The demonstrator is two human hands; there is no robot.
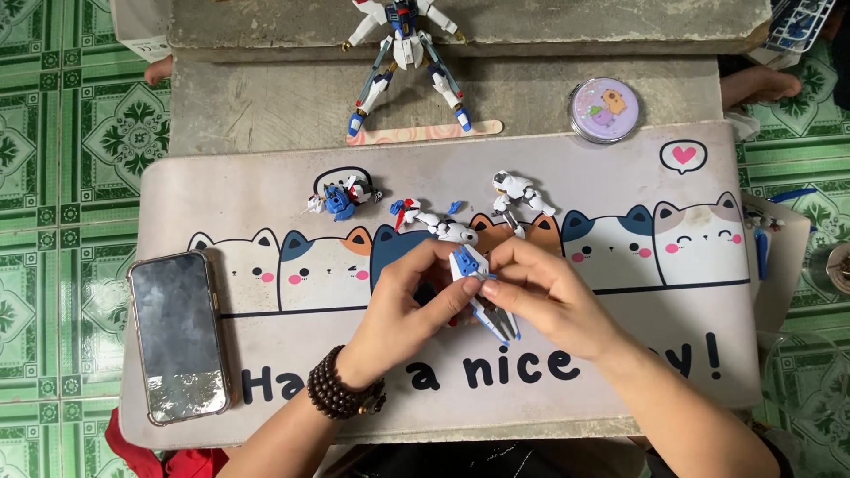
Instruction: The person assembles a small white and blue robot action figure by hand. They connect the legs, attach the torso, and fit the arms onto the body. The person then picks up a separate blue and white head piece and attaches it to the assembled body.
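The fingers (pixel 485 285) of both hands are pinched together on a small white and blue plastic model part (pixel 482 294), a pointed, wing-like piece with sharp edges, held just above the middle of the mat. The left hand (pixel 409 305) grips its upper end between thumb and fingertips; a bracelet of dark brown round beads (pixel 341 389) circles that wrist. The right hand (pixel 544 296) closes on the same piece from the other side.

Below lies a long, pale fabric desk mat (pixel 620 350), soft-looking and a little smudged, printed with a row of cartoon cat faces, a heart in a speech bubble and large black lettering along its lower half. Just beyond the hands, three small clusters of white, blue and red plastic model pieces (pixel 341 199) rest on the mat. A smartphone in a clear case with a dark glossy screen (pixel 180 335) lies at the mat's left end. Farther off, on the rough grey concrete surface (pixel 257 102), stands an assembled white and blue robot figure (pixel 405 53) on a flat wooden stick, near a round lilac tin (pixel 605 110) with a cartoon animal on its lid. Green patterned floor tiles (pixel 62 133) flank both sides
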